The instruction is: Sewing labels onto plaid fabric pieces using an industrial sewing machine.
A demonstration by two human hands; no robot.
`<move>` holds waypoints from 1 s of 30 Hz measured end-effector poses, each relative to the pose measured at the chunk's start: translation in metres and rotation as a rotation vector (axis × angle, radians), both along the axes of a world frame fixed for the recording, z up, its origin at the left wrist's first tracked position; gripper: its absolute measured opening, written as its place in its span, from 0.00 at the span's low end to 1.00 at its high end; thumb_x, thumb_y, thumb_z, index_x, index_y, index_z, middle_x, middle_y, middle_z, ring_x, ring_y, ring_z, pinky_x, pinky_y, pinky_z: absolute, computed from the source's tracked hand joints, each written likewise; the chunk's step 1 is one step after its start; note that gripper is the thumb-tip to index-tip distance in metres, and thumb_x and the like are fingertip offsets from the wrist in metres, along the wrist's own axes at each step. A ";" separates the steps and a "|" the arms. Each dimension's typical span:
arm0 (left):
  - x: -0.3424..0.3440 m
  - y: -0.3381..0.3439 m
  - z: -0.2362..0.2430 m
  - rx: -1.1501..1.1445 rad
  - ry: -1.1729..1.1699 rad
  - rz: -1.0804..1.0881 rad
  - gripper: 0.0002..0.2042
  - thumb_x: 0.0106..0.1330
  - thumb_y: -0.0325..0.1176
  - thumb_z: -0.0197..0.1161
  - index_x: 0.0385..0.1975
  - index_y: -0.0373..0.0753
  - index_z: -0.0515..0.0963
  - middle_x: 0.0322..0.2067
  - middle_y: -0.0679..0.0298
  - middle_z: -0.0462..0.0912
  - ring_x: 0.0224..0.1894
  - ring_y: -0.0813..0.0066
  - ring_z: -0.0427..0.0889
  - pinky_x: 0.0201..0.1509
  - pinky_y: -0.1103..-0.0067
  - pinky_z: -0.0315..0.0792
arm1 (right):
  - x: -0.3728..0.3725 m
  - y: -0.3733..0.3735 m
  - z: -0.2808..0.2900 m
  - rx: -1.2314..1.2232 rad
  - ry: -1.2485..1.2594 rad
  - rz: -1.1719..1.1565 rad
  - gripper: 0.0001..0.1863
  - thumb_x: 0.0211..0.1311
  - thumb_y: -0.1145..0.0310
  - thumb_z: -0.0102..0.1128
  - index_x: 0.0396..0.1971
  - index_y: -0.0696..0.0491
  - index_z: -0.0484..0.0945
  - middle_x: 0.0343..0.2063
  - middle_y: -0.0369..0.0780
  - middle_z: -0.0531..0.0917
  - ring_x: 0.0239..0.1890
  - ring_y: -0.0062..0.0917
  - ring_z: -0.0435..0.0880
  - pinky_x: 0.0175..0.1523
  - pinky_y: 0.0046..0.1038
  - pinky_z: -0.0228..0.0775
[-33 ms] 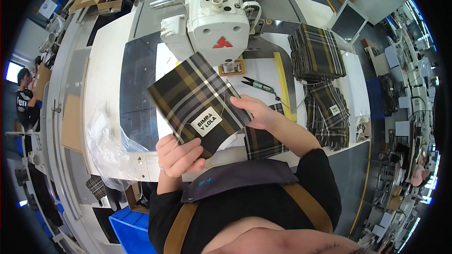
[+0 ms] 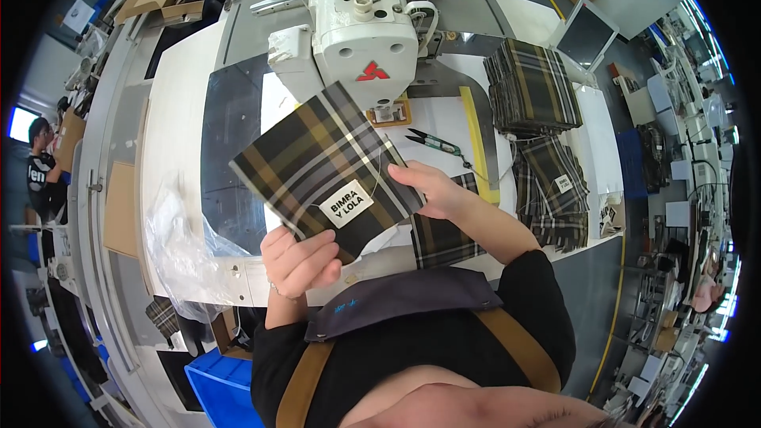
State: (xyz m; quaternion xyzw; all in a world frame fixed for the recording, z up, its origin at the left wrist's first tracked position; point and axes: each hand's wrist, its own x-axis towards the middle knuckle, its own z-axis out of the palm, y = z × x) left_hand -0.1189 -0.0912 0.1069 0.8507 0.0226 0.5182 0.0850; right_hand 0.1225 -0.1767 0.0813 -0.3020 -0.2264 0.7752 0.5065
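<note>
holding up a checked cloth panel (image 2: 326, 168), two hands share it in front of the sewing machine (image 2: 369, 28), just above the near part of the white table (image 2: 178, 143). the left hand (image 2: 300, 260) has its fingers curled around the near left edge, while the right hand (image 2: 428, 188) pinches the right edge, thumb on the face. gripped by these edges, the middle is left uncovered, probably so that the pale label (image 2: 346, 204) can be seen whole. the panel is tilted, its far corner free, with the labelled face turned up toward the wearer, which would suit a close look. a fine thread (image 2: 377, 168) hangs loose between the label and the right hand.

the dark snips (image 2: 434, 143) lie far right of the panel, beside a yellow strip (image 2: 479, 143), perhaps put there for an easy reach. farther right, a tall stack of panels (image 2: 535, 87) stands squared, seemingly to keep edges even; nearer, a looser pile (image 2: 555, 182) has a labelled piece on top, so the two may be kept apart on purpose. another checked piece (image 2: 444, 239) lies partly beneath the right forearm.
</note>
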 end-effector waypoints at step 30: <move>0.008 -0.003 -0.007 -0.223 -0.162 -0.002 0.08 0.61 0.31 0.62 0.21 0.35 0.79 0.24 0.58 0.85 0.21 0.69 0.79 0.24 0.79 0.69 | -0.017 -0.022 -0.016 0.247 0.532 -0.084 0.25 0.76 0.54 0.37 0.63 0.54 0.65 0.60 0.41 0.74 0.62 0.34 0.73 0.66 0.42 0.62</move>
